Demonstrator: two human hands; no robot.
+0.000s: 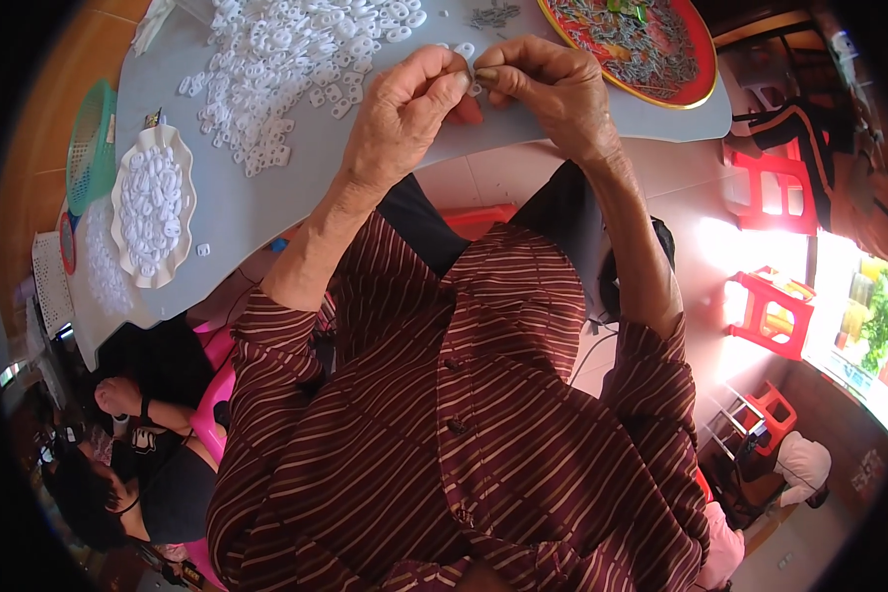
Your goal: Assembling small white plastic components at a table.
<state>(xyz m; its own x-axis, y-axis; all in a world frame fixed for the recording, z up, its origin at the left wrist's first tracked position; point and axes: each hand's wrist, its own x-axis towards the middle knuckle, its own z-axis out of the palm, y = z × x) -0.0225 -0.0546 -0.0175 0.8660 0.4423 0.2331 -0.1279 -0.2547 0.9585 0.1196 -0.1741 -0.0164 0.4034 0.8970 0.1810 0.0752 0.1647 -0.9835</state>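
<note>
My left hand [411, 111] and my right hand [553, 94] meet over the table's near edge. Both are closed in a pinch, thumb against fingers, with the tips almost touching. What they pinch is small and mostly hidden; a bit of white shows between the fingertips. Just beyond my left hand spreads a big heap of small white plastic pieces with holes [276, 69]. Past my right hand stands a round red tray with a gold rim [696, 91], holding many thin grey metal pins [651, 59]. A small pile of similar pins [493, 15] lies on the tabletop.
On the left of the grey table [296, 187] sits a scalloped white dish [185, 212] full of white pieces, beside a green basket [91, 133]. Red plastic stools [775, 192] stand on the floor at right. Other people sit at lower left and right.
</note>
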